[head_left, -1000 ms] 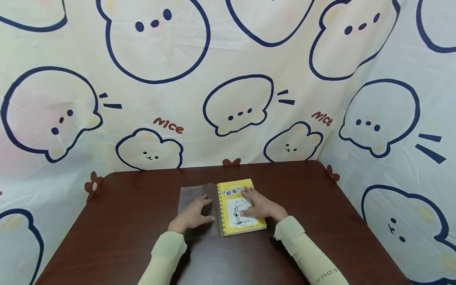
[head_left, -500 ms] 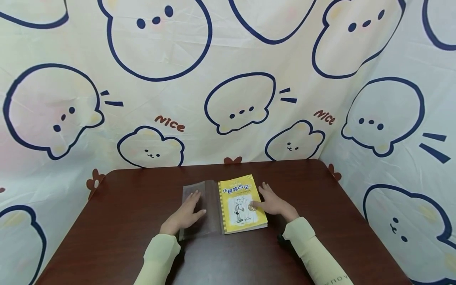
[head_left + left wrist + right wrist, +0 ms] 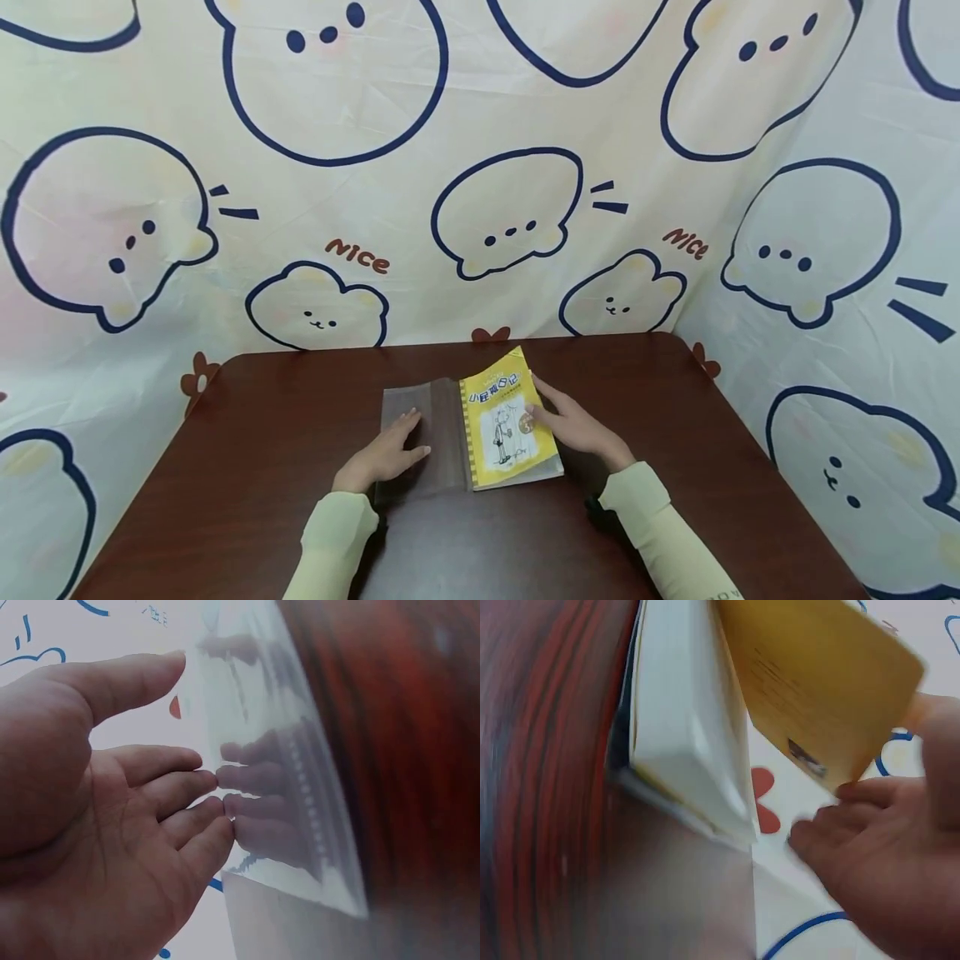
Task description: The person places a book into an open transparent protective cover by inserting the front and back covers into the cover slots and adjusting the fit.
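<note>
A yellow paperback book (image 3: 498, 429) with a cartoon figure on its front sits at the middle of the table, its front cover partly lifted along the right side. My right hand (image 3: 581, 425) holds that cover by its right edge, thumb on the front and fingers behind. In the right wrist view the cover's yellow inner side (image 3: 817, 682) stands away from the white page block (image 3: 686, 697). To the book's left lies a clear plastic book cover (image 3: 448, 433). My left hand (image 3: 381, 454) rests on it with fingers extended, their tips against the shiny sheet (image 3: 262, 697) in the left wrist view.
The dark brown wooden table (image 3: 262, 483) has rounded far corners. Behind it and to the right hang pale cloth walls (image 3: 510, 108) printed with blue-outlined bears, close to the table's edges.
My right hand has slid from the book's front to its right edge and lifted the cover, which now tilts up. My left hand has shifted slightly left on the plastic cover.
</note>
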`<state>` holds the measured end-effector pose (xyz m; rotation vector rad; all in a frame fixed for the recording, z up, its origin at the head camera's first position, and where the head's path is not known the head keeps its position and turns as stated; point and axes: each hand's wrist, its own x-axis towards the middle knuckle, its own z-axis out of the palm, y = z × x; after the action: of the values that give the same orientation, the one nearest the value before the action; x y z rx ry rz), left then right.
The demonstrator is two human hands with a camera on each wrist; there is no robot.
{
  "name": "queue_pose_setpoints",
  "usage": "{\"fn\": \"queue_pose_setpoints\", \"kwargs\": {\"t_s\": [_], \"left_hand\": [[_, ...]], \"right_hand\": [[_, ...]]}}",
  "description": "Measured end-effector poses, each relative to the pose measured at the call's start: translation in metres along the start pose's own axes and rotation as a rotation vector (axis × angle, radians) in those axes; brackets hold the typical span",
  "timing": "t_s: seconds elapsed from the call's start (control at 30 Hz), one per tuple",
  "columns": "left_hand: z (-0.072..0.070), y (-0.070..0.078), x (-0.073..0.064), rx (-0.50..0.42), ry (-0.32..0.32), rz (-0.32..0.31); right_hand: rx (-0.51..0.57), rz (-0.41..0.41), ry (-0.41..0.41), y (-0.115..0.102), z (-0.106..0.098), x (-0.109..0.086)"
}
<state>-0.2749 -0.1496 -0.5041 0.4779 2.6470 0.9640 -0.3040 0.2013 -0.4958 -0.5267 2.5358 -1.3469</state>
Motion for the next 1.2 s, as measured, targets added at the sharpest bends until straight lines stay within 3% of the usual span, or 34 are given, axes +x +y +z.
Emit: {"fn": "queue_pose_setpoints", "kwargs": {"t_s": [0.13,0.33,0.67,0.83,1.2], "left_hand": [[0.0,0.0,0.001,0.008,-0.016,-0.004],[-0.002,0.001,0.001,0.044,-0.037,-0.016],[0.002,0.004,0.005,0.045,-0.026,-0.015],[0.001,0.002,0.006,0.042,-0.022,-0.022],[0.0,0.0,0.008,0.059,-0.016,-0.021]], "right_hand": [[0.128,-0.057,0.009,-0.007,0.005,0.002],[0.212,-0.158,0.004,-0.024,0.018,0.004],[0.182,-0.284,0.007,-0.04,0.023,0.013],[0.1,-0.314,0.016,-0.048,0.025,0.02],[-0.286,-0.264,-0.054,-0.07,0.037,0.031]]}}
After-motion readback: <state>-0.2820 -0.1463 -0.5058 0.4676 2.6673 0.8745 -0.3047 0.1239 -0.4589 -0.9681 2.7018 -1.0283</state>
